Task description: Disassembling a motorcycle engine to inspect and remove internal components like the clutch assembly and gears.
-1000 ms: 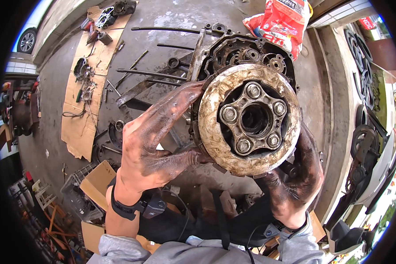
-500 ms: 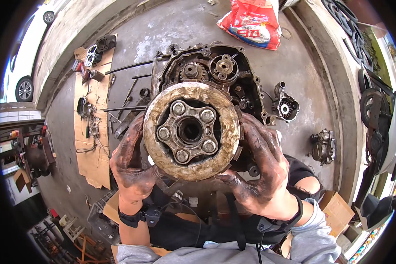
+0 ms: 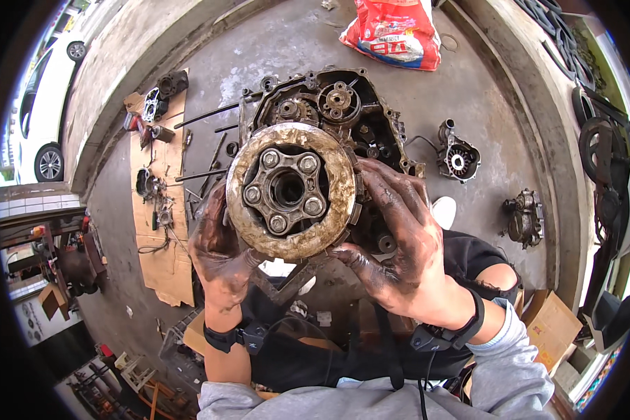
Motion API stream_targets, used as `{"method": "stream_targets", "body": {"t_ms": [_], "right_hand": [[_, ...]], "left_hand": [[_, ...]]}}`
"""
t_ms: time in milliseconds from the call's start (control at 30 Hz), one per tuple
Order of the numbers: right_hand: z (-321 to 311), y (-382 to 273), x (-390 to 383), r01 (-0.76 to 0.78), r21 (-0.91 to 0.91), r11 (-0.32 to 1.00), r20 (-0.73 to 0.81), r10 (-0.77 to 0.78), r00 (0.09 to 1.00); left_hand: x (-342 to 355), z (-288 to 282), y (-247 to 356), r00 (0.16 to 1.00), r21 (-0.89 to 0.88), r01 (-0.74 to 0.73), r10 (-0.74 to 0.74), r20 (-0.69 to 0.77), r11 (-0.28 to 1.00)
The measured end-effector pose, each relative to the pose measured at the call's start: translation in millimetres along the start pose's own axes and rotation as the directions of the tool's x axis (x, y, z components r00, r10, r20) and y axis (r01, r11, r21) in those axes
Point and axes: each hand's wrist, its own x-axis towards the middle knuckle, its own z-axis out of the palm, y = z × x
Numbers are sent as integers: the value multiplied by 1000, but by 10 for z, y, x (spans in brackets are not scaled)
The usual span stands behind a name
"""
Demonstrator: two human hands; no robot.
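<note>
My left hand grips the left side of a greasy, round clutch assembly, fingers wrapped round its edge. My right hand grips the opposite side, thumb at the lower rim. The assembly has a pale grimy ring and a five-bolt star plate around a dark centre hole. It lies over the lower part of an open engine case, whose gears show above it; whether it touches the case I cannot tell. Long studs project from the case's left, and a metal frame shows below. Parts of my fingers are hidden behind the assembly.
A cardboard sheet with engine parts and tools lies left. A red-and-white bag is at the back. Two cast housings are right, before tyres and a concrete edge. A cardboard box is lower right; a white car is upper left.
The view has swung, so assembly and case appear farther left, with more floor at right. Since half a second ago, both hands and the assembly have shifted slightly up, still gripped.
</note>
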Motion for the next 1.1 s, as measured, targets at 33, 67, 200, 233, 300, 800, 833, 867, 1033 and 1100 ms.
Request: {"method": "stream_targets", "body": {"t_ms": [33, 67, 200, 233, 300, 800, 833, 867, 1033, 1100], "right_hand": [[16, -1, -7, -2, 12, 1000, -16, 2, 1000], [33, -4, -12, -2, 24, 1000, -29, 3, 1000], [64, -21, -19, 114, -16, 993, -43, -115, 992], [69, -47, -31, 146, -16, 989, -66, -147, 987], [86, -121, -77, 208, -16, 978, -125, -209, 970], [94, 32, -321, 216, -156, 964, -193, -244, 950], [104, 125, -315, 210, -83, 974, -149, -221, 964], [108, 199, -326, 245, -65, 967, -121, -252, 960], [143, 350, -406, 275, 2, 962, -82, -273, 958], [121, 325, -427, 191, 4, 982, -79, -190, 979]], "left_hand": [[-7, -16, 4, 1000, -20, 6, -5, 12, 1000], [-23, -34, 8, 1000, 53, -16, 14, 27, 998], [-123, -166, 71, 973, 167, -214, 225, -50, 963], [-177, -191, 96, 969, 245, -194, 224, -103, 950], [-276, -254, 144, 977, 216, -143, 173, -123, 966], [-113, -612, 289, 937, -864, 255, 112, 332, 433], [-103, -678, 312, 961, -852, 189, 88, 263, 488], [-125, -724, 310, 982, -859, 104, 83, 168, 501], [-80, -1041, 59, 998, -932, 14, -57, -7, 363], [-62, -1235, -66, 983, -930, -11, -166, -77, 368]]}}
